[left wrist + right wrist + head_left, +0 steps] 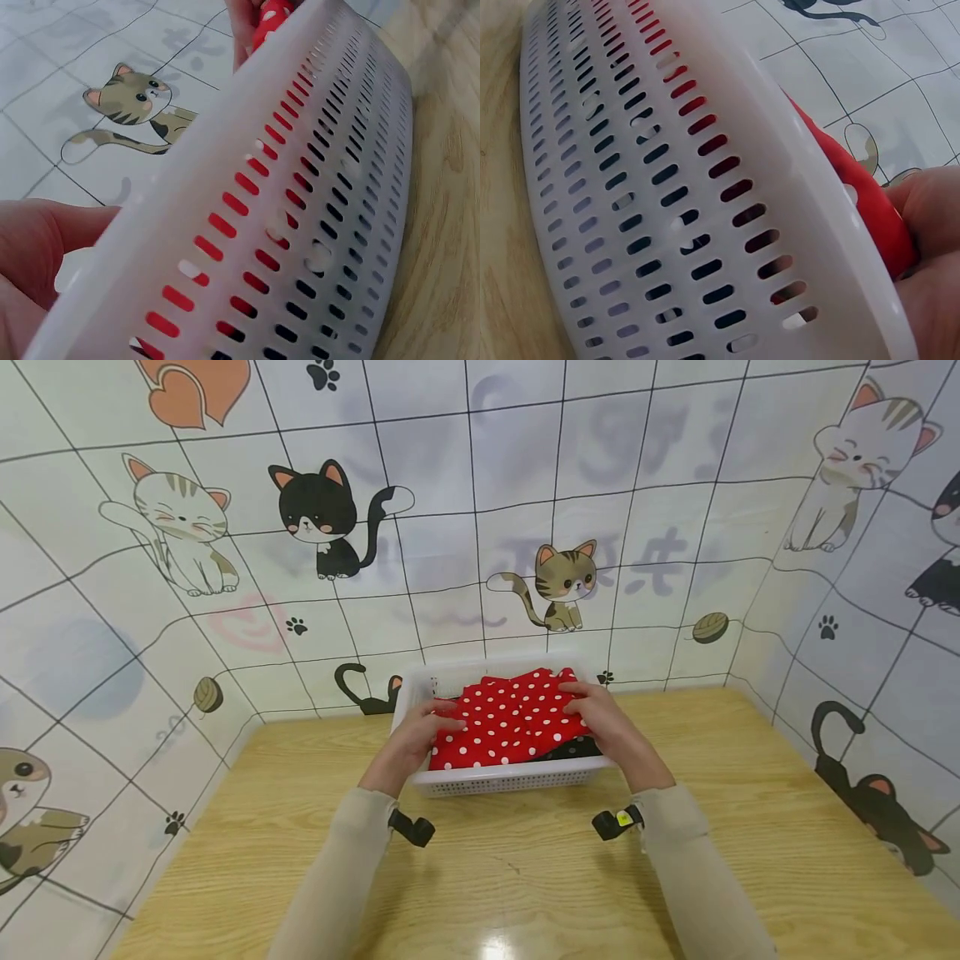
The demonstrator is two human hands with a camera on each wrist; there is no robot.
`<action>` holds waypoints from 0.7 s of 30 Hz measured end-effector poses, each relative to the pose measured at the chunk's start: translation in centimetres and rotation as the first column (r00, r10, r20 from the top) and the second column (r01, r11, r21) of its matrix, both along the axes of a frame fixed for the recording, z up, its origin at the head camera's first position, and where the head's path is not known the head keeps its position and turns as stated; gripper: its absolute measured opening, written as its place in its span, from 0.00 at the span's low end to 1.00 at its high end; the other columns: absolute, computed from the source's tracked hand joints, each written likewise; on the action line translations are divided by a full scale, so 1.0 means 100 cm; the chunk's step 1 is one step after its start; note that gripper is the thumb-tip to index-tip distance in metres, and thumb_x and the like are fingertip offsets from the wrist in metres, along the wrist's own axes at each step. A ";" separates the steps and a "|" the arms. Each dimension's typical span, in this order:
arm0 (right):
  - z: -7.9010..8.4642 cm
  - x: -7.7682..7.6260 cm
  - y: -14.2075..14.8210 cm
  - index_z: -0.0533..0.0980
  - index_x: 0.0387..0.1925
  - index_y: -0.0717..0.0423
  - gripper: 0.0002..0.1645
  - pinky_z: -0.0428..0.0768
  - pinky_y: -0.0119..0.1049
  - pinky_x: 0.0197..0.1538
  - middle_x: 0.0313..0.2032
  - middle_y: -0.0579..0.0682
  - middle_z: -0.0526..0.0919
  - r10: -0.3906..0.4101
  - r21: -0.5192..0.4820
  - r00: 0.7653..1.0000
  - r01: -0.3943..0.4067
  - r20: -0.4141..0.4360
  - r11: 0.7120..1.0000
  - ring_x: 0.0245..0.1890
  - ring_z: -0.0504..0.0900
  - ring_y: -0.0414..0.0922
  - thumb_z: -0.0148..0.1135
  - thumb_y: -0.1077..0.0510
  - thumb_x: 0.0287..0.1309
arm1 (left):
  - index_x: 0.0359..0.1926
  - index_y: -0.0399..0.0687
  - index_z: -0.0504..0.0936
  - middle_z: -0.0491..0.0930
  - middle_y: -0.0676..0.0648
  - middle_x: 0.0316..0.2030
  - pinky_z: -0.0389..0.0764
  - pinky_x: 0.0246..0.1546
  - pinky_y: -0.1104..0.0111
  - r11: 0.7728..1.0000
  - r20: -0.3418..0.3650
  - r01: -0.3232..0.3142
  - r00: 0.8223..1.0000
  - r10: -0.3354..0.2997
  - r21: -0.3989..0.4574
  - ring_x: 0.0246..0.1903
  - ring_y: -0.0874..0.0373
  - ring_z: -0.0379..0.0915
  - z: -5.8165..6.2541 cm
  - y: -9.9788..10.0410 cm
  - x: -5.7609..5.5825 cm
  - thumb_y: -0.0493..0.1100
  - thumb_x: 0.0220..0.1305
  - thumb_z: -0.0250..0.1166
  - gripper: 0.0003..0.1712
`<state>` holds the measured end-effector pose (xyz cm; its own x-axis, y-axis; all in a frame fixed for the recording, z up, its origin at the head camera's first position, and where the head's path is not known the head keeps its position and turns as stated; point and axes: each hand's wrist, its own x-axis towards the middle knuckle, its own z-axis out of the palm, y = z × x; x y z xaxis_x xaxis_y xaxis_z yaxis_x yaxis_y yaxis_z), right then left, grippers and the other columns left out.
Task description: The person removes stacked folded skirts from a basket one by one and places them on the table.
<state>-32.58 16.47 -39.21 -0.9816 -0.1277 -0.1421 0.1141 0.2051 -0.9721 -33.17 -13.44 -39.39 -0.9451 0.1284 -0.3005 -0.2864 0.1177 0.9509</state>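
A red cloth with white polka dots [510, 718] lies bunched over the top of a white perforated plastic basket [510, 777]. My left hand [415, 737] reaches over the basket's left side and holds the cloth's left edge. In the left wrist view, that hand's thumb passes behind the basket rim [142, 187], which hides the fingertips. At the right, my right hand [600, 714] grips the cloth's right part. The right wrist view shows red fabric [877, 217] between thumb and fingers. Black dotted fabric [573, 748] shows beneath the red cloth, inside the basket.
The basket stands on a wood-grain table [510, 868], close to the back wall [450, 585], which has a grid and cartoon cats on it. More walls rise along the left and right sides. Each wrist carries a black strap with a small camera [422, 832].
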 end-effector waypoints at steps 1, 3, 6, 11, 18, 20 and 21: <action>0.001 0.000 0.000 0.60 0.79 0.54 0.35 0.77 0.48 0.70 0.81 0.60 0.48 0.010 0.008 1.000 -0.010 0.002 1.000 0.75 0.60 0.60 0.47 0.62 0.73 | 0.70 0.46 0.73 0.64 0.42 0.73 0.71 0.72 0.49 1.000 0.009 0.002 1.000 -0.002 0.000 0.71 0.43 0.61 -0.001 0.000 -0.001 0.37 0.65 0.67 0.32; 0.003 -0.001 0.001 0.60 0.78 0.56 0.33 0.81 0.42 0.65 0.80 0.61 0.50 0.032 0.016 0.999 -0.032 0.003 0.999 0.73 0.63 0.59 0.47 0.59 0.75 | 0.67 0.48 0.76 0.66 0.42 0.71 0.74 0.69 0.51 0.999 0.016 0.020 1.000 -0.020 -0.039 0.69 0.44 0.64 -0.002 0.000 -0.002 0.38 0.64 0.68 0.30; 0.005 -0.003 0.004 0.61 0.78 0.57 0.33 0.85 0.36 0.58 0.78 0.61 0.54 0.063 0.005 0.998 -0.063 0.022 0.998 0.69 0.69 0.57 0.48 0.53 0.77 | 0.64 0.51 0.79 0.68 0.42 0.70 0.79 0.63 0.53 0.989 0.014 0.062 0.998 -0.061 -0.131 0.66 0.44 0.68 -0.004 0.001 -0.004 0.39 0.63 0.70 0.28; 0.006 -0.004 0.004 0.63 0.76 0.58 0.33 0.86 0.37 0.56 0.77 0.61 0.58 0.078 -0.008 0.995 -0.078 0.068 0.997 0.67 0.72 0.57 0.50 0.50 0.77 | 0.63 0.52 0.81 0.68 0.43 0.70 0.80 0.62 0.54 0.984 0.021 0.103 0.995 -0.101 -0.143 0.65 0.43 0.69 -0.009 -0.001 -0.008 0.40 0.63 0.70 0.26; 0.006 -0.008 0.006 0.63 0.77 0.55 0.33 0.87 0.37 0.53 0.80 0.60 0.51 0.103 -0.065 0.990 -0.097 0.097 0.993 0.65 0.72 0.59 0.52 0.60 0.72 | 0.66 0.61 0.80 0.62 0.45 0.74 0.78 0.64 0.52 0.989 0.020 0.083 0.996 -0.081 -0.125 0.69 0.43 0.64 -0.008 -0.005 -0.010 0.44 0.61 0.72 0.31; 0.007 -0.010 0.008 0.62 0.78 0.53 0.36 0.88 0.38 0.53 0.80 0.59 0.49 0.106 -0.084 0.988 -0.097 0.113 0.992 0.65 0.71 0.60 0.53 0.62 0.70 | 0.67 0.63 0.80 0.60 0.45 0.75 0.76 0.66 0.50 0.991 0.024 0.075 0.997 -0.072 -0.111 0.70 0.43 0.62 -0.006 -0.005 -0.010 0.43 0.60 0.73 0.33; 0.007 -0.010 0.008 0.61 0.78 0.53 0.37 0.87 0.38 0.53 0.81 0.60 0.48 0.110 -0.086 0.987 -0.100 0.118 0.991 0.66 0.70 0.60 0.53 0.63 0.69 | 0.67 0.64 0.79 0.60 0.45 0.75 0.75 0.67 0.50 0.992 0.023 0.072 0.997 -0.070 -0.107 0.71 0.43 0.60 -0.006 -0.004 -0.009 0.43 0.59 0.73 0.34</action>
